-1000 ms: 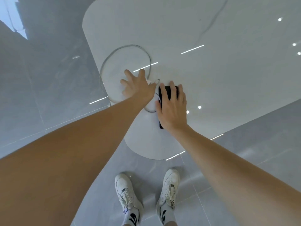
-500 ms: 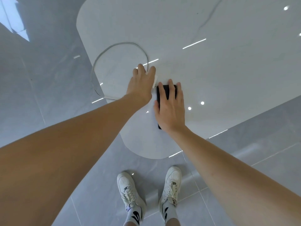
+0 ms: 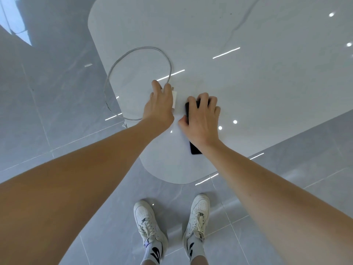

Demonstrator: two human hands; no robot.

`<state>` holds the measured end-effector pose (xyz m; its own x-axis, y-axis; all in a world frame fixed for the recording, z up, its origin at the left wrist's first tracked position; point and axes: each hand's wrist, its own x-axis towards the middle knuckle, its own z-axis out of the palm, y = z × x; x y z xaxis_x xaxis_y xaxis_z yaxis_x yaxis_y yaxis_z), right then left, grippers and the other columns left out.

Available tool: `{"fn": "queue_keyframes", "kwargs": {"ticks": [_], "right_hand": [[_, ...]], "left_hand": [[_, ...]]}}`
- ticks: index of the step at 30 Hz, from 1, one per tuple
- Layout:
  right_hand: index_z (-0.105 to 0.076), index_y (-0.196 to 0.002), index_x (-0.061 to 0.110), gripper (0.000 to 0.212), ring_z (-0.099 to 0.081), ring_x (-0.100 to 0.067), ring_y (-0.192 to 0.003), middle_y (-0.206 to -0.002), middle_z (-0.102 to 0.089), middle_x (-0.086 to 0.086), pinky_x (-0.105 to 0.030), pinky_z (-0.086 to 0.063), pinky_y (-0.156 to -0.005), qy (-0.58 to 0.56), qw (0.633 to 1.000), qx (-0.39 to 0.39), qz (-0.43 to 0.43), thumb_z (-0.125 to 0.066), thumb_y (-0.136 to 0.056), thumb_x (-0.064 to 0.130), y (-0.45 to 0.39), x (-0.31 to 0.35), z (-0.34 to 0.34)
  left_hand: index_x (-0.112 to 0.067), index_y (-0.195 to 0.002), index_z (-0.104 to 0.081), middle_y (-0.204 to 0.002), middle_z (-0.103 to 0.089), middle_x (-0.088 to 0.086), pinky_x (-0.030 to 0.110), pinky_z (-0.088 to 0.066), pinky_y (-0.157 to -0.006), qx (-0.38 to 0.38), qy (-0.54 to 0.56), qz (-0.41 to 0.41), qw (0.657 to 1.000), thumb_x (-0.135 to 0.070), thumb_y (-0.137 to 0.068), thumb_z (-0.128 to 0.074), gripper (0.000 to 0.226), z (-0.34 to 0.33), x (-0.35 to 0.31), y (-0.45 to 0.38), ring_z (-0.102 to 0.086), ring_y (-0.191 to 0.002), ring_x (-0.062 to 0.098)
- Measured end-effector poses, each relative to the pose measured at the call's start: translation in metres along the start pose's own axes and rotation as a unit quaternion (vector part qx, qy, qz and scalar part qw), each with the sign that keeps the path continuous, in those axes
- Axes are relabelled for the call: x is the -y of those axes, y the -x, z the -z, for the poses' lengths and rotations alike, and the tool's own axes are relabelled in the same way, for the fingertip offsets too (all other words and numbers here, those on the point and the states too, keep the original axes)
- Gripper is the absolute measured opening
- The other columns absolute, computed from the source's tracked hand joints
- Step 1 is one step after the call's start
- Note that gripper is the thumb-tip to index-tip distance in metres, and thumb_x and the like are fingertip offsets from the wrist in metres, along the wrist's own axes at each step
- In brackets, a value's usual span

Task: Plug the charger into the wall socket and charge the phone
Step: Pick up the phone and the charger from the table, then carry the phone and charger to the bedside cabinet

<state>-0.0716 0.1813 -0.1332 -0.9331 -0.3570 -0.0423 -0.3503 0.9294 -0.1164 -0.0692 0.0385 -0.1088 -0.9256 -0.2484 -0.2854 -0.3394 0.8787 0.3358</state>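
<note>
A white charger block lies on the glossy white table, and my left hand curls around it from the left. Its grey cable runs off in a wide loop to the upper left, over the table's edge. Right beside the charger lies a black phone. My right hand covers the phone's upper half, fingers bent over its far end and thumb at its left side. No wall socket is in view.
The table's rounded near corner ends just in front of my white shoes. Grey glossy floor tiles lie to the left and below. The tabletop stretches far to the right and back.
My left hand has moved from flat over the charger to curled around it. My right hand's fingers went from flat on the phone to bent over its far end.
</note>
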Motion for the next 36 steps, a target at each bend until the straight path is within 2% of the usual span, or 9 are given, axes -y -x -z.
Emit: {"fn": "queue_keyframes", "kwargs": {"ticks": [4, 7, 11, 17, 24, 28, 31, 34, 36], "right_hand": [[-0.052, -0.098, 0.008, 0.027, -0.044, -0.032, -0.094, -0.102, -0.049, -0.013, -0.036, -0.041, -0.054, 0.004, 1.0, 0.022, -0.009, -0.055, -0.08, 0.027, -0.005, -0.002, 0.005], [-0.048, -0.092, 0.009, 0.022, -0.039, -0.029, -0.094, -0.1, -0.042, -0.009, -0.032, -0.033, -0.048, -0.012, 0.999, 0.047, -0.015, -0.056, -0.084, 0.028, -0.004, -0.002, 0.012], [-0.039, -0.084, 0.011, 0.026, -0.032, -0.026, -0.087, -0.094, -0.035, -0.005, -0.028, -0.026, -0.047, -0.042, 0.997, 0.054, -0.019, -0.056, -0.087, 0.031, 0.013, 0.009, 0.039], [-0.04, -0.079, 0.014, 0.028, -0.037, -0.025, -0.081, -0.081, -0.041, 0.001, -0.028, -0.029, -0.048, -0.057, 0.996, 0.058, 0.042, -0.056, -0.087, 0.035, 0.046, 0.051, 0.14], [-0.041, -0.073, 0.015, 0.027, -0.039, -0.024, -0.075, -0.071, -0.046, 0.001, -0.027, -0.019, -0.046, -0.091, 0.978, 0.047, 0.181, -0.052, -0.086, 0.036, 0.07, 0.126, 0.292], [-0.043, -0.078, 0.016, 0.029, -0.043, -0.026, -0.084, -0.078, -0.048, 0.001, -0.034, -0.034, -0.053, -0.101, 0.953, 0.066, 0.277, -0.048, -0.09, 0.043, 0.103, 0.174, 0.363], [-0.045, -0.08, 0.017, 0.032, -0.044, -0.027, -0.087, -0.081, -0.048, 0.002, -0.037, -0.038, -0.059, -0.107, 0.928, 0.079, 0.348, -0.048, -0.091, 0.047, 0.142, 0.215, 0.408], [-0.043, -0.078, 0.019, 0.032, -0.041, -0.025, -0.085, -0.08, -0.049, 0.004, -0.037, -0.035, -0.063, -0.109, 0.889, 0.089, 0.435, -0.045, -0.089, 0.049, 0.195, 0.264, 0.442], [-0.042, -0.076, 0.02, 0.032, -0.042, -0.025, -0.085, -0.08, -0.051, 0.005, -0.037, -0.035, -0.063, -0.101, 0.853, 0.106, 0.5, -0.042, -0.088, 0.05, 0.241, 0.302, 0.456]], "left_hand": [[-0.006, -0.129, -0.046, -0.128, -0.039, 0.019, 0.037, -0.036, -0.055, -0.009, 0.032, -0.006, 0.999, 0.008, -0.084, -0.06, 0.05, 0.005, 0.012, 0.01, -0.037, -0.051, 0.02], [-0.014, -0.133, -0.043, -0.114, -0.044, 0.013, 0.037, -0.037, -0.05, -0.009, 0.059, -0.008, 0.998, 0.002, -0.085, -0.055, 0.052, 0.017, 0.018, 0.02, -0.05, -0.06, 0.033], [-0.029, -0.127, -0.034, -0.079, -0.054, 0.003, 0.039, -0.052, -0.042, -0.005, 0.132, 0.017, 0.991, -0.01, -0.086, -0.055, 0.05, 0.051, 0.019, 0.05, -0.06, -0.06, 0.03], [-0.041, -0.124, -0.036, -0.083, -0.061, 0.003, 0.036, -0.052, -0.05, -0.001, 0.244, 0.063, 0.968, -0.018, -0.081, -0.062, 0.055, 0.137, 0.018, 0.121, -0.063, -0.072, 0.027], [-0.045, -0.121, -0.039, -0.086, -0.06, -0.009, 0.026, -0.048, -0.047, -0.064, 0.331, 0.112, 0.935, -0.009, -0.084, -0.066, 0.058, 0.266, 0.02, 0.228, -0.063, -0.067, 0.018], [-0.04, -0.126, -0.04, -0.089, -0.059, -0.004, 0.022, -0.041, -0.048, -0.123, 0.341, 0.172, 0.916, -0.012, -0.084, -0.066, 0.057, 0.325, 0.032, 0.32, -0.059, -0.07, 0.016], [-0.043, -0.119, -0.041, -0.089, -0.063, -0.008, 0.022, -0.042, -0.047, -0.174, 0.348, 0.236, 0.89, -0.01, -0.082, -0.063, 0.055, 0.359, 0.045, 0.407, -0.056, -0.071, 0.019], [-0.055, -0.108, -0.036, -0.075, -0.069, -0.031, 0.013, -0.039, -0.041, -0.242, 0.358, 0.302, 0.85, -0.008, -0.08, -0.06, 0.059, 0.377, 0.063, 0.502, -0.053, -0.065, 0.012], [-0.059, -0.105, -0.034, -0.073, -0.06, -0.052, 0.011, -0.036, -0.037, -0.284, 0.349, 0.349, 0.822, -0.011, -0.079, -0.06, 0.06, 0.382, 0.072, 0.571, -0.055, -0.054, 0.006]]}}
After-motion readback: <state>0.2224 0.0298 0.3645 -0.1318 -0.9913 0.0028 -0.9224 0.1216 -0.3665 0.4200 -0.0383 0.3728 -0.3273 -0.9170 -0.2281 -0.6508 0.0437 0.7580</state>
